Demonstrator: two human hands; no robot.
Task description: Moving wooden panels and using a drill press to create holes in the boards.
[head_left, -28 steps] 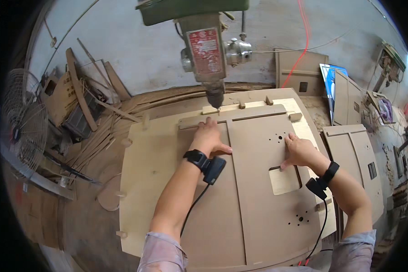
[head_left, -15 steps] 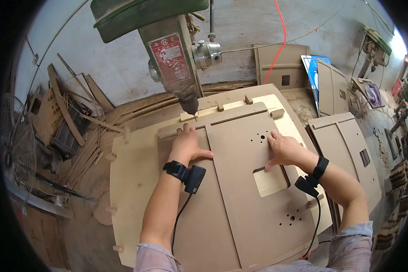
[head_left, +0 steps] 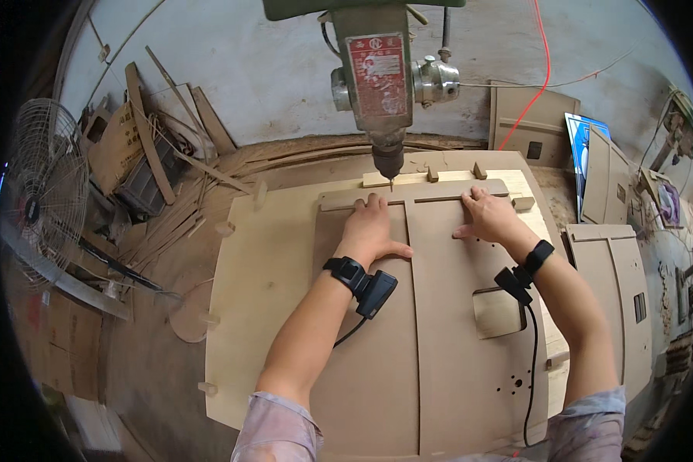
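Note:
A brown board panel (head_left: 362,339) lies on a pale wooden board (head_left: 258,308). It has long grooves, a square cutout (head_left: 499,312) and small round holes (head_left: 518,383). My left hand (head_left: 368,231) presses on its far left part, open, fingers pointing away and thumb stretched to the long groove. My right hand (head_left: 491,218) rests near the panel's far edge, open with thumb apart, fingertips at the cross groove. Between the hands, the drill press chuck (head_left: 389,160) hangs with its thin bit (head_left: 392,185) over the panel's far edge; whether they touch I cannot tell.
Small wooden blocks (head_left: 523,203) stand along the pale board's edges. A wire fan (head_left: 46,173) and scrap strips (head_left: 150,138) are at the left. More grooved panels (head_left: 604,269) stand at the right. A red cord (head_left: 533,96) hangs by the wall.
My right hand has moved from beside the upper holes and cutout to the panel's far edge. My left hand stays on the panel. The whole view has shifted, with the drill now nearer its middle.

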